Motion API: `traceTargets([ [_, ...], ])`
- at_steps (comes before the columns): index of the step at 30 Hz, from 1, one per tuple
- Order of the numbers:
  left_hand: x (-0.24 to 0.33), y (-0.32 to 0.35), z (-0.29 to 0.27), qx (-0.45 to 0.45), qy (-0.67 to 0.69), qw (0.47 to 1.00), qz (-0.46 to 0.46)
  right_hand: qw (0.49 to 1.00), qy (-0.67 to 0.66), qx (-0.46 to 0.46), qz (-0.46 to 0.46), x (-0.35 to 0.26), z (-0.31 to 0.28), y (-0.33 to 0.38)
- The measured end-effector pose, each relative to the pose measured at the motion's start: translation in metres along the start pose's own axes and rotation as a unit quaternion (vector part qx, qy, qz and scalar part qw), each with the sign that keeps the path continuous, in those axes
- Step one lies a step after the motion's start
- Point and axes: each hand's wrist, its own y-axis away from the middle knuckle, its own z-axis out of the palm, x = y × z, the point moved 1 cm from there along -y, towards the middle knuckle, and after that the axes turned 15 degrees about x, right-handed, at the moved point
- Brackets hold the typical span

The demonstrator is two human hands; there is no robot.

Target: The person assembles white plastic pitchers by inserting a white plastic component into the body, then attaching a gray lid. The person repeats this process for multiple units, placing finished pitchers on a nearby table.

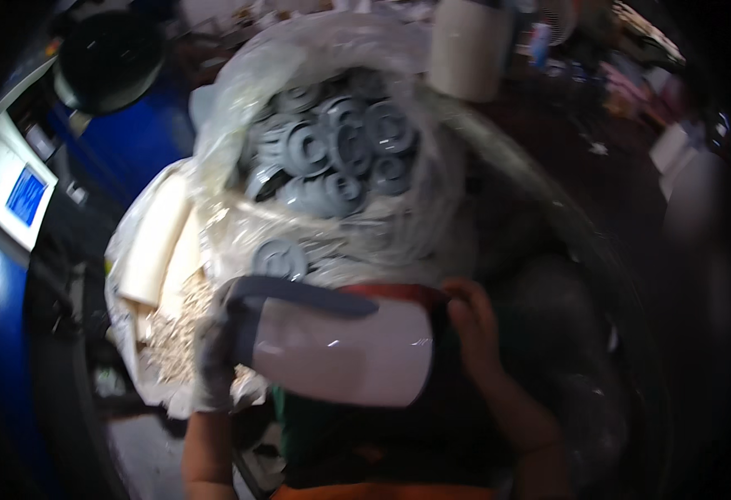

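A white jug (344,350) with a grey handle (307,294) and a grey collar lies sideways in front of me. My left hand (213,354), in a pale glove, closes round the grey collar end. Bare and a little blurred, my right hand (472,323) is beside the jug's wide end, fingers loosely bent and apart. A dark gap shows between that hand and the jug. Just beyond the handle lies a grey round part (279,260). Behind the jug's upper edge shows a red strip (399,292), partly hidden.
A clear plastic bag (224,150) holds several grey round parts (340,142). To its left, a sack (115,258) contains cream tubes (159,250) and pale chips (178,333). Another pale jug (465,50) stands at the back. A white machine with a blue screen (26,196) is far left.
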Motion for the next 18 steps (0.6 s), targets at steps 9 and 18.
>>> traceTargets([
  [9,0.037,-0.004,0.124,-0.127,-0.106,0.960,0.228,0.987,-0.039,-0.067,0.141,-0.094,-0.043,0.062],
  [18,-0.049,0.008,0.061,-0.216,-0.197,0.956,-0.020,0.879,0.059,0.289,-0.376,-0.172,-0.224,-0.008],
])
